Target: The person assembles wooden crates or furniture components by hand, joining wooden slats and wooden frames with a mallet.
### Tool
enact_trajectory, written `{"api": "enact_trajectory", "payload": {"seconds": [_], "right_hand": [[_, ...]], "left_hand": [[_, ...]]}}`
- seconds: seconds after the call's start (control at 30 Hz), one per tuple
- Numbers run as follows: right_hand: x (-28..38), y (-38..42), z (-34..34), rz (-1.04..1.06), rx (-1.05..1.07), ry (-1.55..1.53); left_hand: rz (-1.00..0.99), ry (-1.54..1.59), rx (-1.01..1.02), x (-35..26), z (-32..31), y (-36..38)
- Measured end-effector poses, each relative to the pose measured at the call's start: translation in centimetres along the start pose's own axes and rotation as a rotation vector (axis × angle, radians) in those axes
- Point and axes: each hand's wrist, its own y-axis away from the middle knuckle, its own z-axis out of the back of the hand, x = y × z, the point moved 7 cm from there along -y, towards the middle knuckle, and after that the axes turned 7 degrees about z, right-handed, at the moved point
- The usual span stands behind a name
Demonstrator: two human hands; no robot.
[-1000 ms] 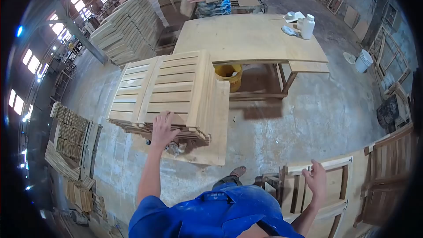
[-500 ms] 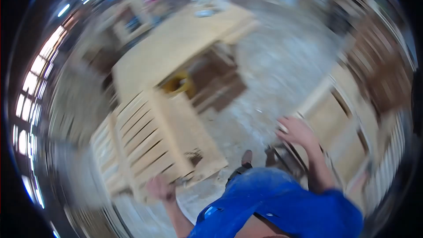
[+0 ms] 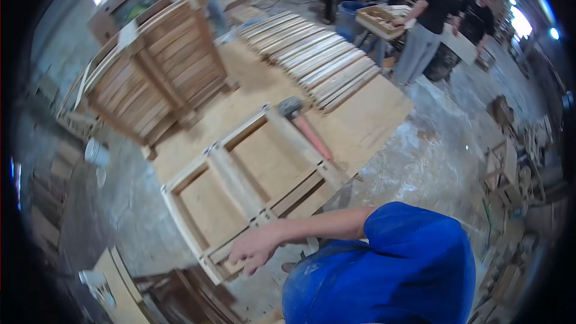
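Observation:
My right hand [image 3: 258, 248] reaches across to the near rail of a wooden frame [image 3: 240, 174]. Its fingers are loosely bent and apart, hanging over that rail near the frame's lower left corner. The frame lies flat on a plywood-topped table [image 3: 372, 117], and a middle bar splits it into two openings. Beyond the rail rests a mallet [image 3: 311, 135] with a dark head and a reddish handle. A row of pale wooden slats [image 3: 318, 60] lies side by side farther back on the tabletop. My left hand is out of sight.
A slatted wooden panel assembly [image 3: 159, 66] stands upright at the table's left. White buckets [image 3: 96, 152] are on the floor at left. Two people [image 3: 429, 21] work by a wooden tray [image 3: 379, 21] at back right. Wooden pieces [image 3: 507, 168] are stacked at right.
The view has swung right, bringing the frame from the right side to the middle. My right hand is now over its near rail; my left hand has left the view.

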Motion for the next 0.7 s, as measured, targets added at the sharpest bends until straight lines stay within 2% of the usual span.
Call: {"api": "enact_trajectory", "payload": {"seconds": [0.07, 0.13, 0.2, 0.23, 0.3, 0.33, 0.37, 0.43, 0.5, 0.53, 0.6, 0.63, 0.7], "right_hand": [[2.8, 1.5, 1.9, 0.177, -0.259, -0.166], [6.1, 4.2, 3.7, 0.405, -0.717, -0.022], [7.3, 3.1, 3.3, 0.288, -0.469, 0.029], [7.7, 3.6, 3.8, 0.276, -0.498, 0.043], [7.7, 4.2, 4.7, 0.212, -0.495, -0.193], [9.6, 7.0, 7.5, 0.295, -0.830, 0.069], [9.3, 7.8, 7.9, 0.288, -0.845, 0.083], [6.8, 10.3, 8.7, 0.277, -1.014, 0.011], [4.2, 12.3, 8.7, 0.174, -1.175, 0.159], [3.4, 12.9, 8.6, 0.168, -1.189, 0.173], [1.2, 14.5, 8.9, 0.052, -1.289, -0.096], [2.1, 14.7, 9.1, 0.046, -1.299, -0.088], [3.1, 15.6, 9.7, -0.167, -1.414, -0.186]], "left_hand": [[0.024, 0.145, 0.147, -4.4, -4.6, 0.3], [0.042, 0.284, 0.286, -9.1, -8.8, 1.6], [0.056, 0.390, 0.420, -12.7, -12.0, 2.5], [0.058, 0.434, 0.480, -14.3, -13.1, 2.9], [0.072, 0.503, 0.576, -16.7, -15.1, 3.3], [0.084, 0.537, 0.615, -17.6, -15.9, 3.4], [0.092, 0.561, 0.650, -18.3, -16.8, 3.4], [0.125, 0.608, 0.704, -18.8, -18.3, 3.3], [0.148, 0.645, 0.749, -19.2, -19.9, 2.5], [0.166, 0.674, 0.760, -19.6, -20.5, 1.7], [0.202, 0.724, 0.778, -18.8, -22.5, -0.1], [0.223, 0.746, 0.778, -18.6, -23.4, -1.2], [0.262, 0.805, 0.792, -17.6, -25.6, -3.4]]}}
